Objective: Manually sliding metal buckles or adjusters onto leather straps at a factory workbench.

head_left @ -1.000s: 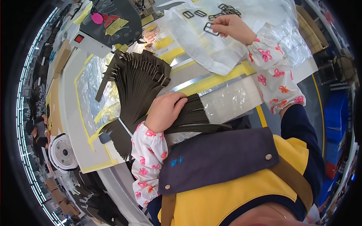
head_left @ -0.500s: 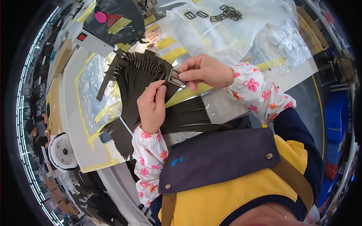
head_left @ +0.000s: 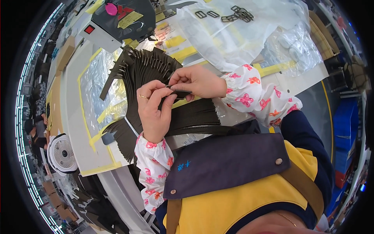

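Note:
Over a fanned bundle of dark olive webbing straps, my two hands meet at a metal slide buckle. My right hand is closed, pinching the buckle between thumb and fingers. From the other side, my left hand, with a ring on one finger, has its thumb and fingertips closed at the buckle's left end. It appears to grip a webbing strap there, though the fingers cover most of it. The buckle is tilted and seen nearly edge-on. More strap ends fan out below my hands.
A sewing machine stands at the far left of the table. Several loose slide buckles lie on white sheeting at the back. Crumpled clear plastic is at the right. A white fan stands beyond the table's left edge.
The buckle has turned from showing its open frame to nearly edge-on. My right hand has shifted left and down, and my left fingers have curled closer round the buckle's end.

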`<state>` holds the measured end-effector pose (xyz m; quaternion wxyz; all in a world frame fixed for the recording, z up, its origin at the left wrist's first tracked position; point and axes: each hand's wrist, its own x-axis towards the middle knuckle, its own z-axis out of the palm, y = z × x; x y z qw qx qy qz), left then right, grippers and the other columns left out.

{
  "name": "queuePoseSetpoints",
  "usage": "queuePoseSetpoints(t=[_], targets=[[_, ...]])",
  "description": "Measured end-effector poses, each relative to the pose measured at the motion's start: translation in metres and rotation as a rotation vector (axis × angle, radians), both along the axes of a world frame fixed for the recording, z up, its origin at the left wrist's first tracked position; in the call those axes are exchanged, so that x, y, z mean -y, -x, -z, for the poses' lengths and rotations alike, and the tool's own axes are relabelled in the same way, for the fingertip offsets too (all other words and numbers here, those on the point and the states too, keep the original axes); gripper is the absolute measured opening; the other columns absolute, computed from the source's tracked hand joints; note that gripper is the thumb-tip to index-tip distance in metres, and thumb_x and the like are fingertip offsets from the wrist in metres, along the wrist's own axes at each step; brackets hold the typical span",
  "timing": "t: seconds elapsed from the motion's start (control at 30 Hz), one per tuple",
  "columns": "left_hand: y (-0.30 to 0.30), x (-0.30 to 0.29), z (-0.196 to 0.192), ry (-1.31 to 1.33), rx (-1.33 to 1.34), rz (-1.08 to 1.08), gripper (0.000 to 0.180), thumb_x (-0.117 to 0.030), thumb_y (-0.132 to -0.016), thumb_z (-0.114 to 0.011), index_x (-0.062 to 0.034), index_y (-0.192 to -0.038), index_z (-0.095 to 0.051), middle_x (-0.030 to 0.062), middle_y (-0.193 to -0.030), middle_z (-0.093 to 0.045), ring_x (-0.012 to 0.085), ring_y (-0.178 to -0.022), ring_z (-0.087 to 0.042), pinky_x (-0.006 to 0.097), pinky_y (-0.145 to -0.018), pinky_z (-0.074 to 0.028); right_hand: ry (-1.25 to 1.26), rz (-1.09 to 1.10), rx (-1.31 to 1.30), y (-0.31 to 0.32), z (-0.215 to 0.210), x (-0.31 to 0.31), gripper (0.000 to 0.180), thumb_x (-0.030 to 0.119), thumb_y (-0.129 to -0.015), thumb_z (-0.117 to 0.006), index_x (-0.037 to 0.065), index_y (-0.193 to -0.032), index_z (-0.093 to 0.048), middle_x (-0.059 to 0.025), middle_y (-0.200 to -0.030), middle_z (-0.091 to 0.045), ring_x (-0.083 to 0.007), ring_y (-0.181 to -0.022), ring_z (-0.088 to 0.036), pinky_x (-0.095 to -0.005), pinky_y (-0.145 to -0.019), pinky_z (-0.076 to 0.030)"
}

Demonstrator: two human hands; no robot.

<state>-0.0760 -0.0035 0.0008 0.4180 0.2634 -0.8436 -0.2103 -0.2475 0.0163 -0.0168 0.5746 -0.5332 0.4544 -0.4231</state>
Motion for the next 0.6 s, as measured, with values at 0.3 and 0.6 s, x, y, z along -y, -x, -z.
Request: queuePoseSetpoints(t=[0.3,0.6], targets=[[-0.024,-0.006,0.015,-0.413,0.094,-0.173,0.009,-0.006,-0.080,-0.059,0.0002,-0.081,-0.052,0.0063,-0.062,-0.053,0.0098,-0.054,-0.049,0.023,-0.052,-0.041,-0.085,-0.137,-0.059,-0.012,0.022,0.018,0.014,0.010,-0.078,-0.056,-0.001,-0.082,-0.049,-0.0066,-0.066,-0.059,-0.0089,-0.055,-0.059,-0.0221,-0.049,-0.047],[-0.028,-0.003,0.017,-0.478,0.097,-0.131,0.006,-0.003,-0.079,-0.059,0.0008,-0.081,-0.054,0.0065,-0.065,-0.057,0.0092,-0.056,-0.051,0.023,-0.054,-0.042,0.188,-0.187,-0.206,-0.013,0.012,0.006,0.014,0.011,-0.079,-0.055,-0.001,-0.082,-0.048,-0.0075,-0.062,-0.059,-0.0117,-0.054,-0.060,-0.0235,-0.048,-0.047]])
